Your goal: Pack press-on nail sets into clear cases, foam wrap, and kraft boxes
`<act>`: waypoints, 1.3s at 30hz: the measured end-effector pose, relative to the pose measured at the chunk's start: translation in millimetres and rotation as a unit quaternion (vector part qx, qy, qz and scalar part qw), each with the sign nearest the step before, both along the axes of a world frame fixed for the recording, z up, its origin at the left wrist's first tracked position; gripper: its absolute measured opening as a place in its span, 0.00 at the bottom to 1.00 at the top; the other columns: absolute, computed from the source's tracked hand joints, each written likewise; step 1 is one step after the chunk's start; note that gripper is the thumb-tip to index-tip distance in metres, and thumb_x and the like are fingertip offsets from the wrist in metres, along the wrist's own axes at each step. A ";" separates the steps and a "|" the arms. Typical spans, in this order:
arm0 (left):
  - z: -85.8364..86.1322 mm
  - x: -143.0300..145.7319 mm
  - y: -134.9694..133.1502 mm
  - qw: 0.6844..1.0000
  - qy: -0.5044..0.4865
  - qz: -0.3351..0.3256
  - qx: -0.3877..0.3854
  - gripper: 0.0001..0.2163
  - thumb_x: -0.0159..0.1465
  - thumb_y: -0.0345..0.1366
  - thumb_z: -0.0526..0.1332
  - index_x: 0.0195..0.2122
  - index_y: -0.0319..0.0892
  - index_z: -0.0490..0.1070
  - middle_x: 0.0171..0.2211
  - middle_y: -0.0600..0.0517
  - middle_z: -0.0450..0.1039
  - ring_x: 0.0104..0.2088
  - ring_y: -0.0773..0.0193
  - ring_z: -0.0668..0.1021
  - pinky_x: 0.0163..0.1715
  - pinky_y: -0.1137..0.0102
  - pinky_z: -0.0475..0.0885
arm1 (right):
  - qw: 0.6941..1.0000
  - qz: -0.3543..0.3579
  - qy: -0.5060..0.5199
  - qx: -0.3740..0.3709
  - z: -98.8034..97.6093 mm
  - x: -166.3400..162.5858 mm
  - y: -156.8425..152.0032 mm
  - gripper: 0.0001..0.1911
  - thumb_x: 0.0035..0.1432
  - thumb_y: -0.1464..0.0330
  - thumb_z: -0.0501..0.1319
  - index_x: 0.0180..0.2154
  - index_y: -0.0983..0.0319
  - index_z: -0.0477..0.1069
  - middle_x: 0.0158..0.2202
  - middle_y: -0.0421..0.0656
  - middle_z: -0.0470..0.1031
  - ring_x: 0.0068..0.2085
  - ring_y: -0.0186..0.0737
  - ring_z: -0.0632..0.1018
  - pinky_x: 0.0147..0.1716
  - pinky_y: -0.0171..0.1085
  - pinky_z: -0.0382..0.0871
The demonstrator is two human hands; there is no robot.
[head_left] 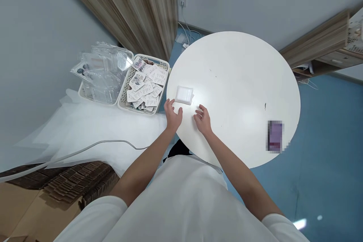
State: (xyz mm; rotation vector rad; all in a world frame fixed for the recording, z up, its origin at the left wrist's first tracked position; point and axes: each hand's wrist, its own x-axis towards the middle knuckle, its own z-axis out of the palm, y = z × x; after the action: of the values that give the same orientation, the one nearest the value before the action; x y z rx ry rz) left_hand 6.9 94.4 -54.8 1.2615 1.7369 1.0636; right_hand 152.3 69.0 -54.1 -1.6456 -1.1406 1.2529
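A small white wrapped packet [184,95] lies on the round white table [238,68], close to its left edge. Just below the packet is my left hand [173,115], fingers apart and nothing in it. My right hand [203,119] hovers to the lower right of the packet, its fingers loosely curled and spread, also holding nothing. A gap shows between the right hand and the packet. Whether my left fingertips touch the packet's corner I cannot tell.
Left of the table stand a basket of printed cards [147,87] and a basket of clear plastic packages [104,75]. White sheet material [113,124] lies below them, crossed by a grey cable [110,141]. A pixelated purple item [275,136] rests near the table's right edge.
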 end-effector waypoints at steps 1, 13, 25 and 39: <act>1.8 0.5 -3.9 1.000 0.005 0.005 0.002 0.22 0.56 0.33 0.57 0.52 0.47 0.55 0.57 0.45 0.46 0.56 0.58 0.59 0.50 0.62 0.63 | 1.000 -0.005 -0.004 -0.006 3.4 6.1 -6.2 0.27 0.51 0.66 0.54 0.53 0.54 0.52 0.56 0.45 0.54 0.46 0.38 0.69 0.45 0.42 0.66; 11.6 30.3 -87.6 0.998 -0.008 -0.030 -0.056 0.20 0.56 0.35 0.56 0.50 0.45 0.56 0.49 0.45 0.58 0.40 0.65 0.73 0.37 0.66 0.71 | 0.994 -0.032 0.020 -0.099 5.2 96.8 -97.1 0.21 0.48 0.62 0.56 0.45 0.62 0.62 0.38 0.45 0.70 0.31 0.35 0.72 0.36 0.40 0.68; 44.4 71.4 -165.0 0.979 -0.013 -0.144 -0.140 0.16 0.55 0.41 0.56 0.45 0.43 0.64 0.45 0.45 0.68 0.36 0.63 0.75 0.34 0.67 0.71 | 0.980 0.170 -0.007 -0.100 9.0 131.6 -125.3 0.17 0.47 0.64 0.55 0.41 0.59 0.65 0.33 0.41 0.72 0.30 0.38 0.74 0.36 0.42 0.68; 96.6 -76.4 -269.9 0.941 0.183 0.284 -0.025 0.14 0.57 0.41 0.54 0.42 0.43 0.67 0.43 0.47 0.69 0.44 0.58 0.72 0.42 0.64 0.68 | 0.854 0.517 -0.033 0.059 58.0 -42.5 -101.5 0.16 0.50 0.64 0.53 0.42 0.60 0.66 0.37 0.43 0.71 0.32 0.36 0.73 0.34 0.39 0.68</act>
State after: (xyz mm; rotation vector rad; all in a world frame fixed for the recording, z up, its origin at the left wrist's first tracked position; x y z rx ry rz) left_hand -69.5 -175.5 41.7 0.9851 2.4973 1.1311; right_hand 109.8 -32.5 3.8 -0.9287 -2.2413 1.6842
